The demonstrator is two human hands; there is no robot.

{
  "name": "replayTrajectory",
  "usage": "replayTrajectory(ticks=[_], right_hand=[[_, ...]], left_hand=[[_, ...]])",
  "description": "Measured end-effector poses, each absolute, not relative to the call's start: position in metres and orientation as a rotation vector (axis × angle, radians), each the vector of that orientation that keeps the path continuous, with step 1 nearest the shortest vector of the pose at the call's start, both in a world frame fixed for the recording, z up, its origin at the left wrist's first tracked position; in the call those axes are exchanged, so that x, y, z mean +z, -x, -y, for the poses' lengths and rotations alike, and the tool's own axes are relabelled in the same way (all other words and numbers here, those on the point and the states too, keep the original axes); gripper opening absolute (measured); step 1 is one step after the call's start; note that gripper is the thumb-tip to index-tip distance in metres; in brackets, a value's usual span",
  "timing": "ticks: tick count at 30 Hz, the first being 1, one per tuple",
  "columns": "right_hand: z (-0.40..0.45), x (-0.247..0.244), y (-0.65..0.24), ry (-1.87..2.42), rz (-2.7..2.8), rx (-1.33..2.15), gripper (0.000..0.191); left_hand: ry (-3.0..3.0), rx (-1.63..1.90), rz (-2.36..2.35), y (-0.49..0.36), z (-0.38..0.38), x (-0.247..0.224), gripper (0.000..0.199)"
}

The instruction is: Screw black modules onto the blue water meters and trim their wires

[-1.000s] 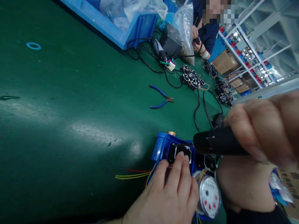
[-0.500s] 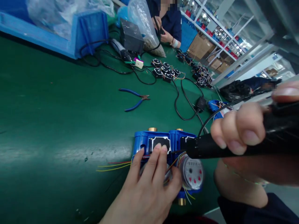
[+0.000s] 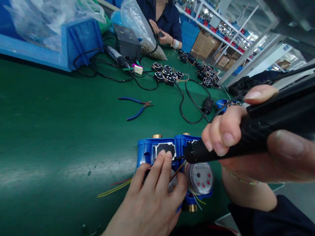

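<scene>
My right hand (image 3: pixel 228 131) is wrapped round a black electric screwdriver (image 3: pixel 256 137), which points left. Its thin bit reaches the right edge of a black module (image 3: pixel 165 150) with a white border, set in a blue water meter (image 3: pixel 144 152). From above, my left hand (image 3: pixel 152 186) spans this meter, two fingertips pressing on the module and the thumb at the right side. It covers most of the dial. A second water meter (image 3: pixel 200 178) stands against it on the right, its round dial with red pointers showing. Yellow and red wires (image 3: pixel 115 188) stick out to the left.
Blue-handled cutters (image 3: pixel 136 106) lie open on the green table (image 3: pixel 61 131). Behind them are black modules (image 3: pixel 169 75) with wires, black cables, a dark box (image 3: pixel 128 41) and a blue crate (image 3: pixel 81 42). A co-worker (image 3: pixel 167 26) sits across, holding a small dark part.
The view has shifted slightly, so the table things appear further left. My right hand and the screwdriver have moved left, with the handle tilted higher. My left hand stays on the meter.
</scene>
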State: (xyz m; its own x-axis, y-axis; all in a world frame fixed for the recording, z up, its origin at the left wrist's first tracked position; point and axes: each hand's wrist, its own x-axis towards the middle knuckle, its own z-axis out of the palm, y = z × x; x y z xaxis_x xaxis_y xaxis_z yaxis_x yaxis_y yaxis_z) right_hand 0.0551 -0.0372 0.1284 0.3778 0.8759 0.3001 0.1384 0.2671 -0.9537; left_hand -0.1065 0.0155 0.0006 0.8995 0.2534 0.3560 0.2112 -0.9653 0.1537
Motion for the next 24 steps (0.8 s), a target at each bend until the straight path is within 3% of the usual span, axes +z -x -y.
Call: replayTrajectory(ticks=[24], right_hand=[[0.037, 0.123, -0.046, 1.215, 1.066, 0.752, 0.049]], left_hand=[[-2.958, 0.515, -0.355, 0.105, -0.016, 0.000, 0.052]])
